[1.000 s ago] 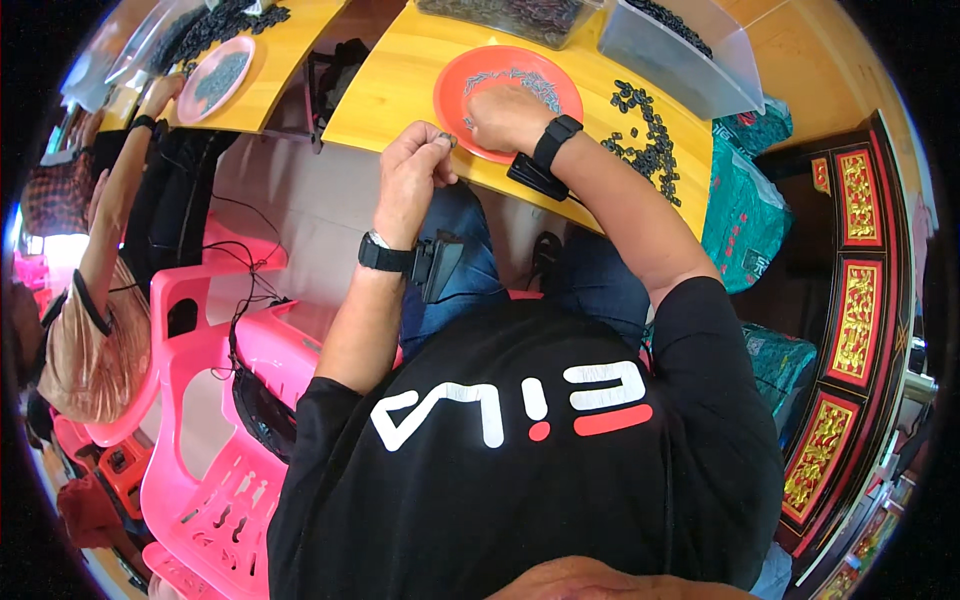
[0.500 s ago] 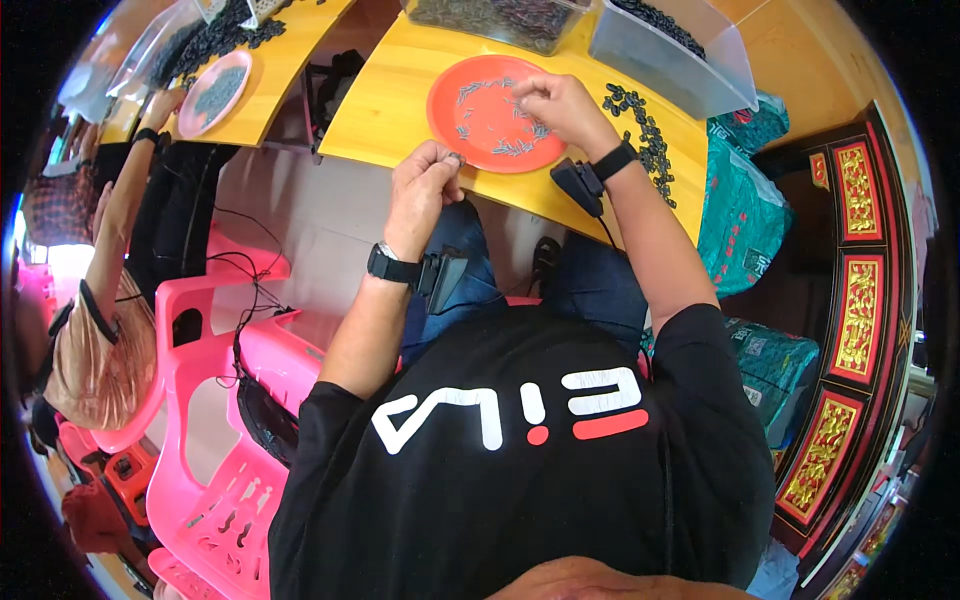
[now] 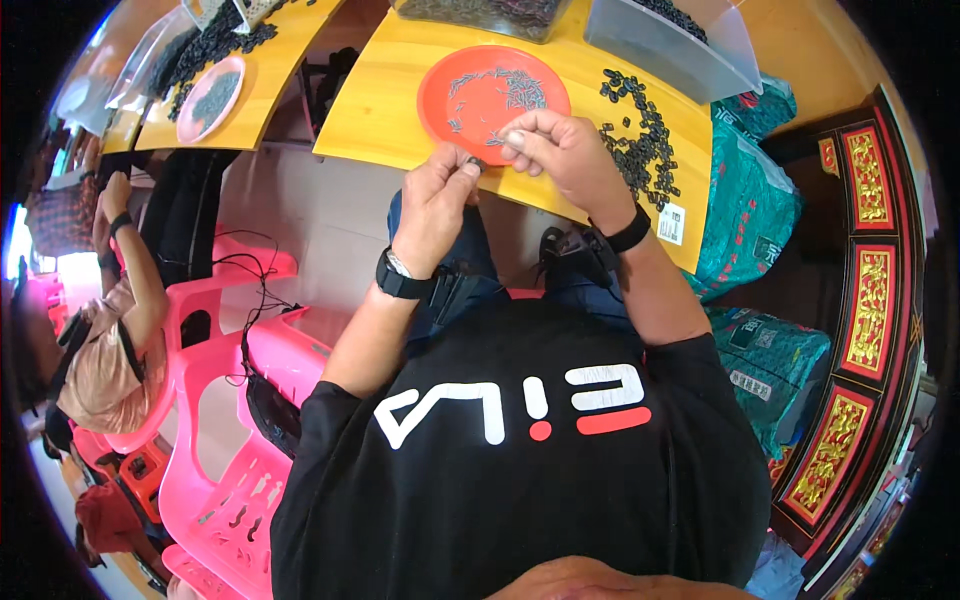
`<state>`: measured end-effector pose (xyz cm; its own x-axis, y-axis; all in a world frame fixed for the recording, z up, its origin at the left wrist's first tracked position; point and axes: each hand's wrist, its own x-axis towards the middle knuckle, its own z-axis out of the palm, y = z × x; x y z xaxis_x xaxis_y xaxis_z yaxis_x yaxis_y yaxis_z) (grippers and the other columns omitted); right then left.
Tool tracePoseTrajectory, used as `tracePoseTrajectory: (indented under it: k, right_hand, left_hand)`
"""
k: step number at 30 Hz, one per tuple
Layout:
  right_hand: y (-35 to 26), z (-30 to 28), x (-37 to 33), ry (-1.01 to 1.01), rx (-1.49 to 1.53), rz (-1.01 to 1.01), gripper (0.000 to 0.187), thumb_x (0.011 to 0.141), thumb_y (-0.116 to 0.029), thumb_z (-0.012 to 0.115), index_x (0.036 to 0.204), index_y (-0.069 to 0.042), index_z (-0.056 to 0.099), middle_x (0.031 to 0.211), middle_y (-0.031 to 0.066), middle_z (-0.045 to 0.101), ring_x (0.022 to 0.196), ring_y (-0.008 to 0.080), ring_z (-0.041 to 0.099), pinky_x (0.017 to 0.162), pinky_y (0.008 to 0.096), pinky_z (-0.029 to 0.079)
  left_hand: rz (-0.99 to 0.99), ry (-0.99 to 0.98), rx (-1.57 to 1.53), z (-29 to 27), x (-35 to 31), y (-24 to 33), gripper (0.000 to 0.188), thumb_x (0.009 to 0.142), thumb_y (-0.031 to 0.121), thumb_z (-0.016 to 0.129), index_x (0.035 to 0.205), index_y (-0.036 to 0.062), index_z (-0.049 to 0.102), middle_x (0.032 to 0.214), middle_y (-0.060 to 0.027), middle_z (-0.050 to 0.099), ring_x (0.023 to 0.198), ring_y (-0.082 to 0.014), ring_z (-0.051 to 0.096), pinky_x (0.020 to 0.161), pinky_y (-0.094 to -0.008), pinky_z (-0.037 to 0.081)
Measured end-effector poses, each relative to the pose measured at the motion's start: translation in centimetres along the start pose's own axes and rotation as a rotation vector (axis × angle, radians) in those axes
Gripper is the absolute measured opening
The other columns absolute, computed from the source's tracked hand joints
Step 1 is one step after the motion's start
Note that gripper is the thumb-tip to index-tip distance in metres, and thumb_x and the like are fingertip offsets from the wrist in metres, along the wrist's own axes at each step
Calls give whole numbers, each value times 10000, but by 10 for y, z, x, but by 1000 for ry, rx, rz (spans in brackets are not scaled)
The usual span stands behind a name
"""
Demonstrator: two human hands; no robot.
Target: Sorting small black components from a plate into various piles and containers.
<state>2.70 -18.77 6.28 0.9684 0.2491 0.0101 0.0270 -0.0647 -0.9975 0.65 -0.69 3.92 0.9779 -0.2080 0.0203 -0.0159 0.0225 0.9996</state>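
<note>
A shallow red plate on the yellow table holds many small silvery metal pins, most of them bunched at its right side. My left hand is closed at the plate's near edge, with a small black part pinched between thumb and fingertips. Close by on the right, over the plate's near rim, my right hand has its thumb and fingers pressed together. Whatever sits in that pinch is too small to make out. Loose small black parts lie in a cluster on the table right of the plate.
Clear plastic bins of dark parts line the table's far side. A white label lies near the right edge, beside green sacks. At left are a pink chair, a co-worker and another table with a pink plate.
My right hand has come down and nearer, from over the plate to beside my left hand. Pins are now bunched more to the right. The co-worker's hand has left the pink plate.
</note>
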Motion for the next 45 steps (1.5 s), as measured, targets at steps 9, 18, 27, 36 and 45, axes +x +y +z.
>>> tracePoseTrajectory:
  k: [9,18,27,36,45]
  right_hand:
    - [-2,11,-9,-67,-129,-65,134,878,-114,546,888,0,618,755,-1,617,663,49,531,623,197,441]
    - [-3,10,-7,-87,-202,-96,138,854,-119,555,846,3,619,715,23,621,646,70,551,605,223,451]
    - [-4,8,-7,-103,-247,-126,150,827,-120,543,839,7,623,682,50,626,634,97,582,589,250,462]
    - [-4,8,-6,-125,-321,-127,157,827,-154,557,834,-14,629,661,82,618,604,126,584,580,270,457]
    - [3,13,-7,-43,-330,-159,143,793,-153,607,785,-12,630,627,101,608,555,133,582,532,274,443]
  left_hand:
    - [200,22,398,2,-5,9,116,840,83,501,827,-26,539,627,-58,529,576,-118,509,550,-263,419]
    - [238,8,403,2,-4,6,115,833,76,503,835,-30,549,623,-62,541,566,-126,517,541,-271,426]
    - [206,1,388,0,-4,7,89,816,73,538,787,-6,514,672,-184,526,617,-324,532,562,-359,418]
    - [222,-11,389,2,-5,8,96,816,68,547,769,-10,514,662,-190,515,602,-327,522,551,-361,414]
    - [219,3,393,5,-3,-5,129,857,84,511,793,-22,547,584,-56,515,540,-105,494,511,-251,400]
